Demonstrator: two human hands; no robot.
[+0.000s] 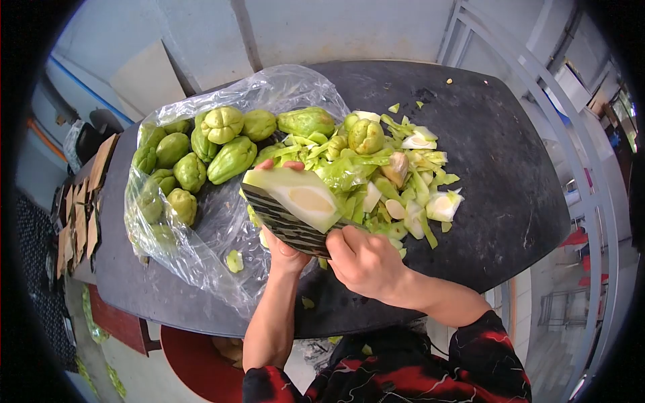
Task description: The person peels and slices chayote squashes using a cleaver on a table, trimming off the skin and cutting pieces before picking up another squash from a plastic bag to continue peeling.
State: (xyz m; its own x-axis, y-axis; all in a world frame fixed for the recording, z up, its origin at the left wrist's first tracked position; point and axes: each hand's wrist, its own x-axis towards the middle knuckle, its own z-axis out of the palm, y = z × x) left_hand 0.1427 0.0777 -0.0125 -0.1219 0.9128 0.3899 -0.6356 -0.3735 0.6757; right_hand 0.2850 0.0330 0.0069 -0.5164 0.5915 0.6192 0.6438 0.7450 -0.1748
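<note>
Head view: left hand (285, 252) pinches cut pale-green chayote (289, 191); right hand (369, 263) clenches black-striped broad knife (279, 221) near black table's (319, 321) front edge; shallow strokes suit.

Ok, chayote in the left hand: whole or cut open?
Cut open. The chayote in the left hand shows a flat, pale face, its oval core exposed; the knife runs along its lower edge.

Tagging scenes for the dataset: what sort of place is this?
Probably a makeshift food-prep area, maybe a small kitchen: whole green pear-shaped vegetables in a clear plastic bag, light green peelings heaped on a black table, and a dark striped knife.
</note>
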